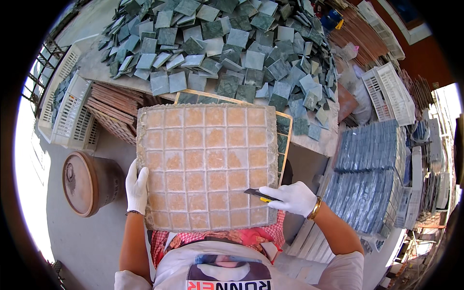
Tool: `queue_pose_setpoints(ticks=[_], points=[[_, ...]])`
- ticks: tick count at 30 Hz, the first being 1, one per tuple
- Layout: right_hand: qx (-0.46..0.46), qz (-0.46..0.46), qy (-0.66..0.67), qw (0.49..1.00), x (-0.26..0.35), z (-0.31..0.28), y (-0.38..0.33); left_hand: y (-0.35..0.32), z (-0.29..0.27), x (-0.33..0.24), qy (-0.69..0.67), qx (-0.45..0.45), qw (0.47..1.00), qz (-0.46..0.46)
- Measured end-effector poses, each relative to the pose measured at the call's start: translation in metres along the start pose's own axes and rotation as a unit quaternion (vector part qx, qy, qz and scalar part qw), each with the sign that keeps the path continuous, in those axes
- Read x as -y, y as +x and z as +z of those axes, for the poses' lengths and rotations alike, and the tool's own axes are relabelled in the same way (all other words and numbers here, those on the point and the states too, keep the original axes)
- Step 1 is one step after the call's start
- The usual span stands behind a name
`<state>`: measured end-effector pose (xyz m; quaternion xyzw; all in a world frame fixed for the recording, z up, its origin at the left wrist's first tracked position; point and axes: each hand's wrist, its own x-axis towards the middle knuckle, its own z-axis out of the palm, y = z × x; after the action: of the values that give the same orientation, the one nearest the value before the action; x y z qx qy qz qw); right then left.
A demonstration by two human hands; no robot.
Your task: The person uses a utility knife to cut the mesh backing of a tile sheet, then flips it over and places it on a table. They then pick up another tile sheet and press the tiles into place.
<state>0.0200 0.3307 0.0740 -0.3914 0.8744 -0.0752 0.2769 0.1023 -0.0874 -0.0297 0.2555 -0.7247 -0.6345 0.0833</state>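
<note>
- Head view, looking down over the person's chest and lap: a square tile sheet (pixel 207 166), a grid of small peach-coloured squares set in pale grout, lies face up across the lap, over a red checked cloth (pixel 256 237), with its far edge resting toward a stone table (pixel 92 67)
- The left hand (pixel 137 188), in a white glove, sits on the sheet's left edge near the lower corner; the fingers are pressed together and curled round the rim, steadying the sheet
- The right hand (pixel 291 197), also gloved in white with a gold bangle (pixel 315 209) at the wrist, is at the sheet's right edge, low down; its fingers are closed in a pinch on a small knife (pixel 257 194) with a dark blade and a yellow handle
- The relation that matters: the blade points leftward from the right hand, lying almost level across the sheet, its tip touching the grid in the second column from the right, in the lower rows; the sheet spreads to the left of and away from those fingers, so the right hand is the nearer one to the working spot, while the left is well apart on the opposite edge
- Around them: a heap of loose green tiles (pixel 227 43) covers the table beyond the sheet, a wooden frame (pixel 285 140) holding green tiles peeks from under the sheet's far right corner, white plastic crates (pixel 72 113) stand at the left, a round clay pot (pixel 89 182) lies on the floor beside the left arm, and stacks of bluish tile sheets (pixel 369 174) stand at the right
</note>
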Motion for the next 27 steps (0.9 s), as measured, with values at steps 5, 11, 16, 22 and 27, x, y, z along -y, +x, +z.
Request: queue_pose_setpoints(ticks=[5,11,16,22,27], points=[[0.081,0.023,0.019,0.996,0.01,0.004,-0.007,-0.003,0.0,-0.007,0.043,-0.011,0.999,0.003],[0.016,0.005,0.15,0.989,0.019,0.029,-0.026,-0.004,-0.003,-0.008,0.028,0.002,1.0,-0.008],[-0.01,0.019,0.117,0.993,0.046,0.022,-0.023,-0.003,0.003,-0.006,0.021,-0.013,1.0,-0.005],[0.035,0.02,0.035,0.999,0.062,0.014,0.011,-0.003,0.001,-0.008,-0.009,0.002,1.0,-0.003],[0.063,-0.006,0.069,0.996,0.066,0.023,0.014,-0.002,0.0,0.003,0.037,-0.013,0.999,-0.004]])
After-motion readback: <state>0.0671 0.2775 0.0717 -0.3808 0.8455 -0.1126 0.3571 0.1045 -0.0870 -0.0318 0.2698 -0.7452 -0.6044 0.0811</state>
